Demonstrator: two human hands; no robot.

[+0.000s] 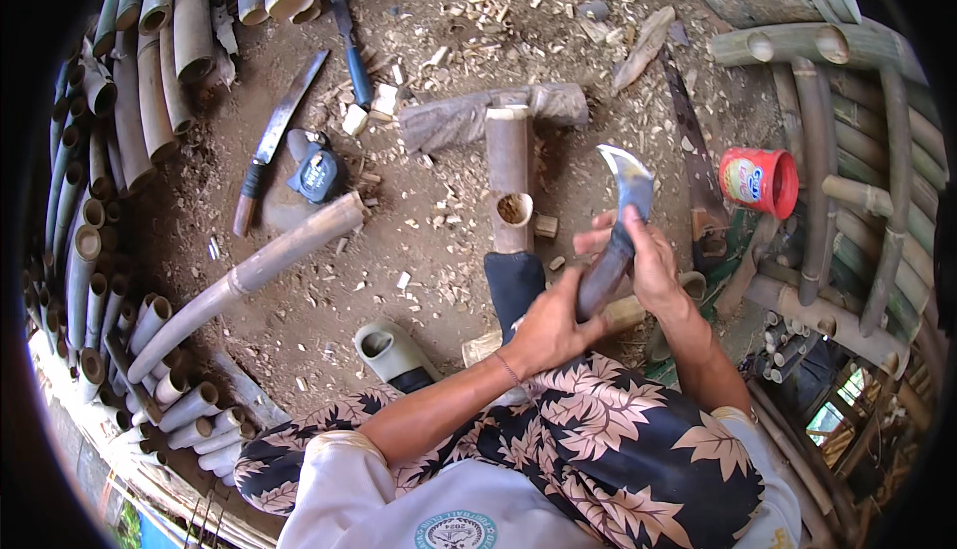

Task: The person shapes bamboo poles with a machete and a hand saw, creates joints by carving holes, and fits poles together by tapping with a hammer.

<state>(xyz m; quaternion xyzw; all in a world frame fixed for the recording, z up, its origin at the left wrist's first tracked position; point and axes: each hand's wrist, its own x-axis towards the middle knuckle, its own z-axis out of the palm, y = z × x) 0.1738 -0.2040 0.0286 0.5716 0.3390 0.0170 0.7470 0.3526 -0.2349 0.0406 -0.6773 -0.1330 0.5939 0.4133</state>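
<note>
Both my hands grip one heavy chopping knife (626, 188) with a broad curved steel blade and a dark handle. My left hand (546, 328) wraps the lower end of the handle. My right hand (643, 255) holds the handle higher up, just below the blade, with the thumb against it. The blade points up and away from me. Just left of it a short bamboo section (508, 175) lies end-on toward me, its hollow mouth showing, resting against a grey wooden chopping block (449, 119).
A long bamboo pole (249, 275) lies diagonally at left. A machete (271, 140), a tape measure (317, 172) and a second knife (351, 46) lie on the chip-strewn dirt. Cut bamboo tubes (110, 250) line the left edge. A red cup (760, 180) and a bamboo frame (857, 200) stand right.
</note>
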